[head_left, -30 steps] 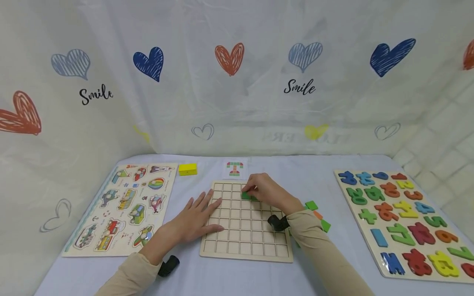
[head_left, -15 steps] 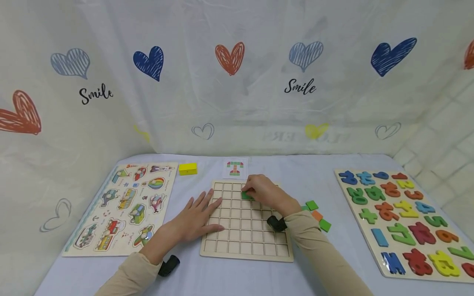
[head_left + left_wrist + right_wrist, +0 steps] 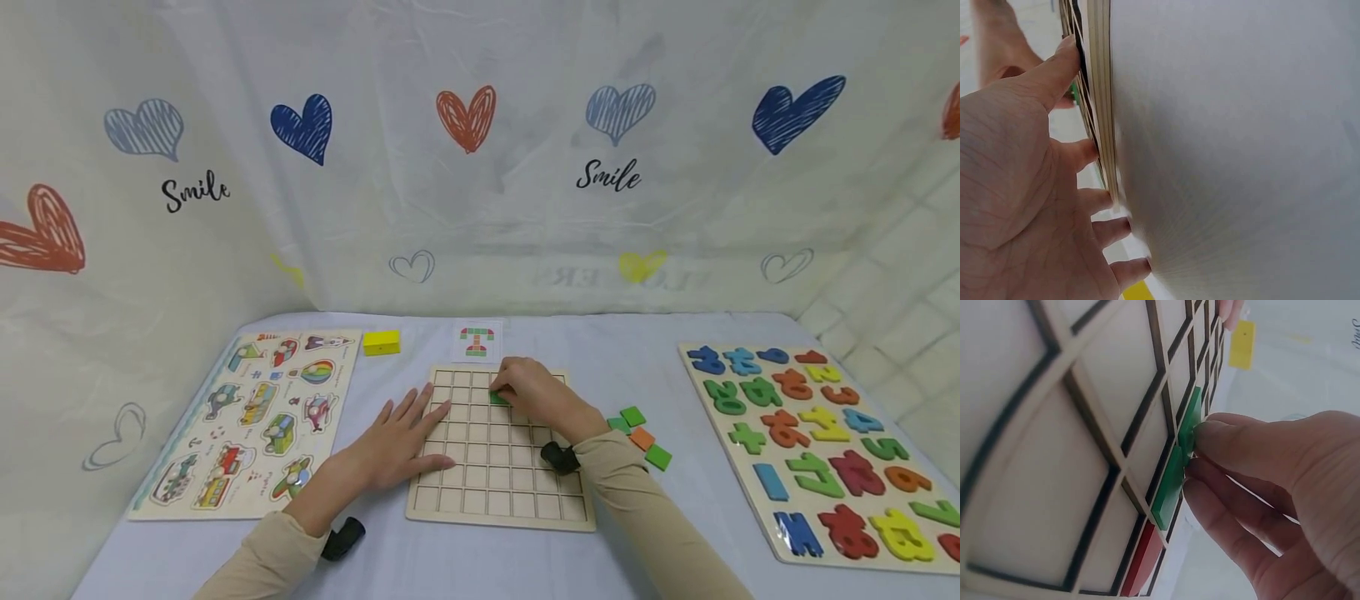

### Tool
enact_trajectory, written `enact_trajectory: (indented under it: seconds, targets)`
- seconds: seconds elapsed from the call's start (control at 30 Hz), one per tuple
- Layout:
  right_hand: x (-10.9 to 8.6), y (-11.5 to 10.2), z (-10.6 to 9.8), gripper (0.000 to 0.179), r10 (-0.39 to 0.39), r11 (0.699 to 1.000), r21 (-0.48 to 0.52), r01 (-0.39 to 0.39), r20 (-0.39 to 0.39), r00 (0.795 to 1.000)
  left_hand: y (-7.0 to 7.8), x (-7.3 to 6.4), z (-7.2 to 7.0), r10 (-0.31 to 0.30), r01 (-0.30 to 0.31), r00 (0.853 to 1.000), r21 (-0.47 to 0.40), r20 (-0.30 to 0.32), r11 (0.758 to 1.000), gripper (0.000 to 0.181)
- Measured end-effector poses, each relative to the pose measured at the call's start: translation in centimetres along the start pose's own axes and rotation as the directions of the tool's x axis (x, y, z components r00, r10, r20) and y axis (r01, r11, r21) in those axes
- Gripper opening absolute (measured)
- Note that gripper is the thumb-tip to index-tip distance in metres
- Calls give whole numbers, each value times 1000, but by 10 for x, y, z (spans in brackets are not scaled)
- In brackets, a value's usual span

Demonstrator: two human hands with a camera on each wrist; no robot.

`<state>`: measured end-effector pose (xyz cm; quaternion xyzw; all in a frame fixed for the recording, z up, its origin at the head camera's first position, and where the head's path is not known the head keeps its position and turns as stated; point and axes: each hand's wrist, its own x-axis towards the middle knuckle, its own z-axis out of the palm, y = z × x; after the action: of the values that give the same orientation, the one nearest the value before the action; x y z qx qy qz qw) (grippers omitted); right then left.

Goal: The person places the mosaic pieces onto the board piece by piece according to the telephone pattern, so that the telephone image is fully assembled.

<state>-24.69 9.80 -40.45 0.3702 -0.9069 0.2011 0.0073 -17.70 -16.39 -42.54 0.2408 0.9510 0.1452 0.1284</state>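
Note:
My right hand (image 3: 542,393) pinches a square green tile (image 3: 1190,422) between thumb and fingers at the upper part of a wooden grid board (image 3: 486,455). Beside it in the right wrist view, a second green tile (image 3: 1170,494) and a red piece with a curved edge (image 3: 1143,559) sit in neighbouring cells. In the head view the hand hides most of these pieces. My left hand (image 3: 399,447) lies with fingers spread over the board's left edge. Thumb and index finger touch the board; other fingertips reach the cloth beside it in the left wrist view.
Loose green tiles (image 3: 658,457) and an orange tile (image 3: 641,438) lie right of the board. A pattern card (image 3: 477,341) and a yellow block (image 3: 382,342) are behind it. Puzzle boards flank it: vehicles (image 3: 247,425) left, coloured characters (image 3: 813,450) right.
My right hand has sunk slightly toward the board, its wrist shifting a little left, and more of the loose tiles show beside the sleeve. My left hand has stayed in place.

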Motion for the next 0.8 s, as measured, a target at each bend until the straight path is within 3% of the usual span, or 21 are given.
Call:
enact_trajectory:
  seconds: [0.37, 0.6, 0.8]
  targets:
    - [-11, 6, -6, 18, 25, 996, 91, -25, -8, 1000, 0, 0, 1, 21, -21, 1000, -6, -11, 1000, 84]
    - [-37, 23, -33, 15, 33, 987, 159, -23, -58, 998, 1, 0, 1, 26, -26, 1000, -5, -12, 1000, 84]
    - [-66, 43, -59, 14, 73, 985, 160, -70, -9, 997, 1, -1, 0, 18, -19, 1000, -10, -12, 1000, 85]
